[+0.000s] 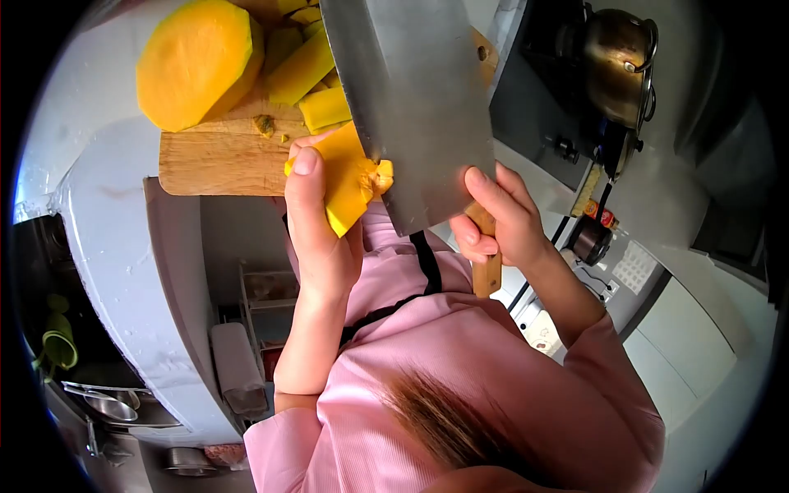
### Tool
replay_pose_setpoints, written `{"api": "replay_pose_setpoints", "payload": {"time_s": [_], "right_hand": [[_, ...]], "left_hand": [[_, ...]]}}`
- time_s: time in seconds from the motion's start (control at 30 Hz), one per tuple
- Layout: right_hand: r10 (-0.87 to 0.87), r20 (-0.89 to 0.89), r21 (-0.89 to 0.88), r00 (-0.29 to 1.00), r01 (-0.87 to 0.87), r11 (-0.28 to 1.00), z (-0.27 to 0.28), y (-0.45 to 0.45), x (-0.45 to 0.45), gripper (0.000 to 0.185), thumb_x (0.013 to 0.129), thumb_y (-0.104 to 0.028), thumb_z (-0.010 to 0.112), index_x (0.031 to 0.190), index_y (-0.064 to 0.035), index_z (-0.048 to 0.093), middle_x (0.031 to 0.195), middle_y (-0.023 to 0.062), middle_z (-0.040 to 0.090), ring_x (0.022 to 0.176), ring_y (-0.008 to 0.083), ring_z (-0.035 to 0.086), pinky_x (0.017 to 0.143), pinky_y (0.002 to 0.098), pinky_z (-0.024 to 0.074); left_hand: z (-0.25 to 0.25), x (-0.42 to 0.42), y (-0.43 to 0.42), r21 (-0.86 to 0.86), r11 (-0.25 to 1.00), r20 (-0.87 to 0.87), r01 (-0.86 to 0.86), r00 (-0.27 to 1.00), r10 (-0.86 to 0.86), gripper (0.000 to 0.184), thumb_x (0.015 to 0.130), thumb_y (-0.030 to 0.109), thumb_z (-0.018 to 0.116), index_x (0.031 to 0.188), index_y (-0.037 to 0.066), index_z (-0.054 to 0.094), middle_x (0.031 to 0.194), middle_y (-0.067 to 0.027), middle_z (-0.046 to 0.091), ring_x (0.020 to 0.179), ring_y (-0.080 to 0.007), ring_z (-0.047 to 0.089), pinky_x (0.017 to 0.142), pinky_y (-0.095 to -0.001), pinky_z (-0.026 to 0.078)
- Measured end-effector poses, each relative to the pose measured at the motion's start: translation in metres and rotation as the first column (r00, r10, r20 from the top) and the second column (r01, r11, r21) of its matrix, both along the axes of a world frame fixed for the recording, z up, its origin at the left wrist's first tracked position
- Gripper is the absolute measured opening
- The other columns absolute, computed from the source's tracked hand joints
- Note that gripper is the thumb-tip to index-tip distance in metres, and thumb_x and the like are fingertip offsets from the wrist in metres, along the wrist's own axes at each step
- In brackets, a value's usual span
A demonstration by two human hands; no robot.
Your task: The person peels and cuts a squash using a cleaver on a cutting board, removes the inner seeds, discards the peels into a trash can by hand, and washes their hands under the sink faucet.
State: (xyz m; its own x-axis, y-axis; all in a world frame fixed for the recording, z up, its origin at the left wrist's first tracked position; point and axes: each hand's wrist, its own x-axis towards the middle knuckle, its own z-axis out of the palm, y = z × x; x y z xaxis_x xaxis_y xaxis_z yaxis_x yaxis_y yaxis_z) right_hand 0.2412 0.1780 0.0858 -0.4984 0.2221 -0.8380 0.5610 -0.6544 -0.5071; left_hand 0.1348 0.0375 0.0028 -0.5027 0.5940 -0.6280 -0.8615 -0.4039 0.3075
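Observation:
My left hand [319, 218] is closed on a chunk of pumpkin [341, 168], thumb on the near side, held up over the front edge of the wooden cutting board [218, 163]. Ragged orange pulp sticks out of the chunk's right side, against the edge of a broad cleaver [423, 107]. My right hand [505, 218] grips the cleaver's wooden handle, with the thumb and a finger against the blade's base. On the board sit a large peeled pumpkin piece [193, 62] with a flat cut face and several cut pumpkin pieces [302, 70], partly hidden behind the blade.
Small peel scraps [263, 125] lie on the board. A white counter [103, 177] curves along the left, with a sink area holding a metal strainer [111, 404] lower down. At the right, a metal pot [616, 62] stands by a dark stovetop [534, 107].

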Motion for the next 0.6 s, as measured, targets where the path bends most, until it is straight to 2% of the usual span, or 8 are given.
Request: {"api": "replay_pose_setpoints", "payload": {"time_s": [0.07, 0.17, 0.3, 0.43, 0.53, 0.6], "right_hand": [[0.111, -0.049, 0.169, 0.993, -0.101, 0.98, -0.003, 0.0, 0.0, 0.019, 0.104, -0.025, 0.047, 0.107, -0.0068, 0.05, 0.063, 0.0018, 0.045, 0.043, 0.0071, 0.037, 0.039, 0.0231, 0.0328], [0.17, -0.097, 0.268, 0.981, -0.139, 0.953, -0.003, -0.003, 0.0, 0.019, 0.103, -0.023, 0.047, 0.107, -0.0041, 0.051, 0.064, -0.0004, 0.043, 0.044, 0.0067, 0.039, 0.039, 0.0231, 0.0331], [0.053, -0.039, 0.042, 0.998, -0.052, 0.998, 0.002, -0.002, -0.005, 0.02, 0.104, -0.024, 0.045, 0.109, -0.0061, 0.05, 0.061, 0.0034, 0.046, 0.043, 0.0068, 0.037, 0.039, 0.023, 0.0328], [-0.12, 0.035, -0.179, 0.992, 0.125, 0.976, -0.003, -0.001, 0.002, 0.017, 0.103, -0.026, 0.047, 0.112, -0.0124, 0.051, 0.06, 0.0068, 0.048, 0.042, 0.0073, 0.034, 0.038, 0.0225, 0.0313], [-0.137, 0.071, -0.206, 0.988, 0.149, 0.967, -0.002, 0.001, 0.003, 0.014, 0.103, -0.027, 0.048, 0.108, -0.0138, 0.051, 0.06, 0.0082, 0.049, 0.042, 0.0075, 0.034, 0.039, 0.0228, 0.0309], [-0.119, 0.021, -0.143, 0.993, 0.121, 0.982, -0.006, 0.0, 0.008, 0.014, 0.103, -0.028, 0.048, 0.104, -0.0137, 0.05, 0.061, 0.0085, 0.05, 0.042, 0.0076, 0.035, 0.039, 0.023, 0.0313]], "left_hand": [[0.003, 0.001, 0.001, -0.049, 0.999, 0.027, -0.006, 1.0, 0.007, 0.049, 0.091, 0.048, 0.055, 0.118, 0.007, 0.054, 0.111, -0.0063, 0.058, 0.103, -0.0193, 0.056, 0.092, -0.0376, 0.047], [0.003, 0.001, -0.002, -0.037, 0.999, -0.066, 0.0, 0.998, -0.002, 0.05, 0.091, 0.05, 0.055, 0.118, 0.007, 0.053, 0.111, -0.0067, 0.057, 0.103, -0.0205, 0.056, 0.092, -0.0403, 0.047], [0.007, -0.001, -0.001, -0.073, 0.997, -0.141, 0.007, 0.99, -0.018, 0.052, 0.091, 0.052, 0.055, 0.117, 0.007, 0.052, 0.11, -0.0068, 0.057, 0.103, -0.0191, 0.055, 0.092, -0.0359, 0.046], [0.005, -0.003, -0.001, -0.08, 0.995, -0.224, 0.055, 0.972, -0.072, 0.05, 0.091, 0.052, 0.055, 0.113, 0.007, 0.051, 0.109, -0.0065, 0.056, 0.103, -0.019, 0.055, 0.092, -0.0328, 0.044], [0.002, 0.004, 0.003, -0.089, 0.996, -0.212, 0.02, 0.977, -0.039, 0.052, 0.092, 0.049, 0.054, 0.119, 0.005, 0.051, 0.113, -0.0076, 0.057, 0.105, -0.0195, 0.055, 0.092, -0.0331, 0.044], [0.004, 0.008, 0.008, -0.1, 0.995, -0.179, -0.012, 0.984, -0.006, 0.053, 0.093, 0.047, 0.053, 0.124, 0.004, 0.05, 0.117, -0.0086, 0.057, 0.108, -0.0201, 0.056, 0.095, -0.0351, 0.045]]}}
